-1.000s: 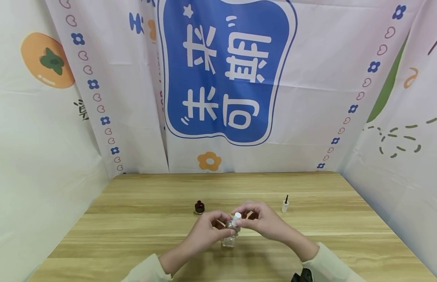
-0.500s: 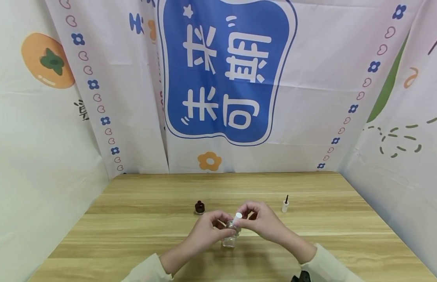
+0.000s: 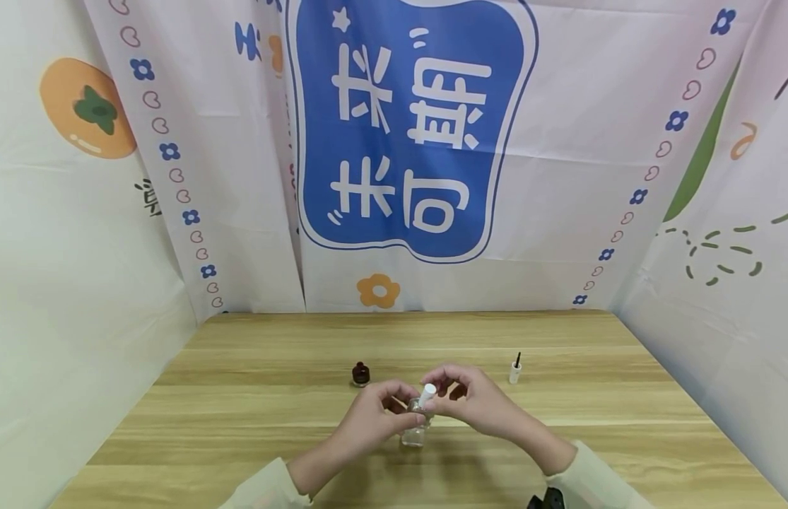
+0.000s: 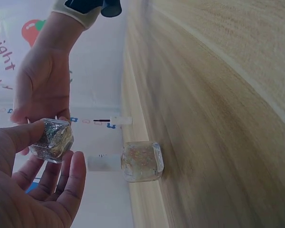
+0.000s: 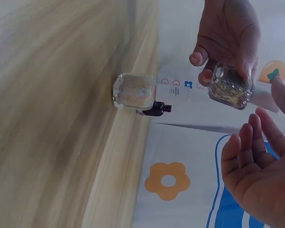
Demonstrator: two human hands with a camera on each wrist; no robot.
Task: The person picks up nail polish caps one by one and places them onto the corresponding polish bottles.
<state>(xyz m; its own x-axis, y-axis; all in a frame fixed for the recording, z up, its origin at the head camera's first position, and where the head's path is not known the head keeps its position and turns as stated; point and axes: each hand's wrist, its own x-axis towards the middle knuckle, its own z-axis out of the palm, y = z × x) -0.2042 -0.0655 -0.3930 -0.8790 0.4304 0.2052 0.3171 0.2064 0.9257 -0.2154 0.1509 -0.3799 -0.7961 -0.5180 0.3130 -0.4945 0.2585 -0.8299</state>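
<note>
- Left hand (image 3: 374,417): its thumb and fingers grasp a small glitter bottle (image 5: 230,90), raised off the table (image 3: 241,424) and tilted, its capped end leaning toward the right hand. The lower fingers, in the left wrist view, are loosely bent beneath the glass.
- Right hand (image 3: 475,399): thumb and forefinger pinch the white cap (image 3: 427,394) at the top of that bottle; the other fingers curve loosely and grasp nothing.
- The glitter bottle hangs about midway between the table's left and right edges, well short of the far edge; gold and silver flecks show through its glass.
- Just below the held glass, a second bottle (image 4: 141,162) stands upright on the table, clear with pale peach specks, a pale cap (image 4: 103,164) on it bearing small print.
- A dark bottle (image 3: 360,375) stands between the hands and the far edge, a little left of the middle, its narrow neck bare.
- A brush cap (image 3: 514,372) stands with its dark brush pointing up, nearer the right edge than the left and well apart from the dark bottle.
- Along the far edge hangs a white cloth (image 3: 546,212) printed with a blue panel (image 3: 406,127) of white characters and an orange flower (image 3: 370,291).
</note>
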